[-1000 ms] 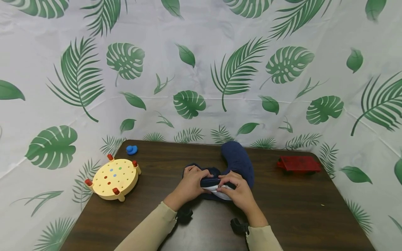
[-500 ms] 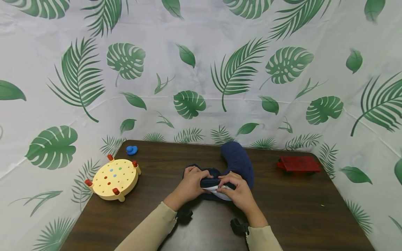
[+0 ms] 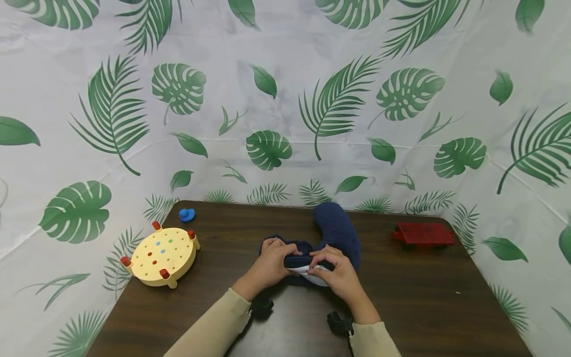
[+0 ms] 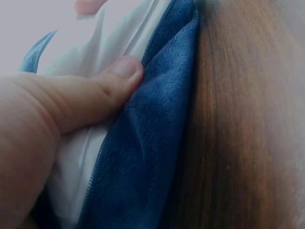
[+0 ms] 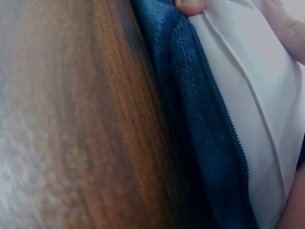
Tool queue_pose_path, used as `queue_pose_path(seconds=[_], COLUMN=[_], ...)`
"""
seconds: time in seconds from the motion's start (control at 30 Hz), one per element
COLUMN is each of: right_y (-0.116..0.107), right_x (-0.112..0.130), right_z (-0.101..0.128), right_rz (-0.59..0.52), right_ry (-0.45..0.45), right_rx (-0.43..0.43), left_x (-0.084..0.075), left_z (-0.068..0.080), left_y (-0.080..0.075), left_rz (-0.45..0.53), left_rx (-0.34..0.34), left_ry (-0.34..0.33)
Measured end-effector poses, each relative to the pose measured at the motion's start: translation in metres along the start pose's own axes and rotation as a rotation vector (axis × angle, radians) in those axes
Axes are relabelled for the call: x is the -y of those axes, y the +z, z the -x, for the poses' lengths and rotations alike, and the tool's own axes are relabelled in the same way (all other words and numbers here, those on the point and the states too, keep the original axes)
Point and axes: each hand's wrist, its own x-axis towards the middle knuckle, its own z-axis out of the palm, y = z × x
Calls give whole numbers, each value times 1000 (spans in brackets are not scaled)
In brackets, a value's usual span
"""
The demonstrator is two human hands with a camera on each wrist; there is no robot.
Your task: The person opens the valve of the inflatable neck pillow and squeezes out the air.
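Observation:
A navy plush neck pillow (image 3: 337, 225) lies on the table in the head view, one arm of its curve reaching toward the back. Its zipped cover is undone along the front, and a white inner cushion (image 3: 315, 278) shows in the gap. My left hand (image 3: 269, 263) grips the cover's left part; in the left wrist view its thumb (image 4: 107, 90) presses on the white fabric beside the zipper (image 4: 95, 164). My right hand (image 3: 341, 272) pinches the pillow at the right of the opening. Zipper teeth (image 5: 228, 124) run along the blue edge in the right wrist view. Several fingertips are hidden.
A round yellow pegboard toy (image 3: 162, 255) with red pegs stands on the left of the wooden table (image 3: 410, 302). Behind it sits a small blue duck (image 3: 187, 214). A red toy cart (image 3: 424, 233) is at the back right. Leaf-print cloth (image 3: 276, 99) hangs behind.

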Motion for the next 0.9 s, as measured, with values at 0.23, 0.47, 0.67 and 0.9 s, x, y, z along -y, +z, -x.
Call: queue_pose_path(seconds=[0.23, 0.47, 0.67, 0.9], right_y=[0, -1, 0, -1], right_x=[2, 3, 2, 3], right_z=[0, 0, 1, 1], right_rz=[5, -13, -22, -38], right_ry=[5, 40, -32, -68], right_rx=[8, 8, -1, 27], left_x=[0, -1, 1, 1], left_z=[0, -1, -1, -1], left_y=[-1, -1, 0, 0], left_rz=[19, 21, 39, 67], left_rx=[10, 18, 19, 6], left_ry=[-1, -2, 13, 40])
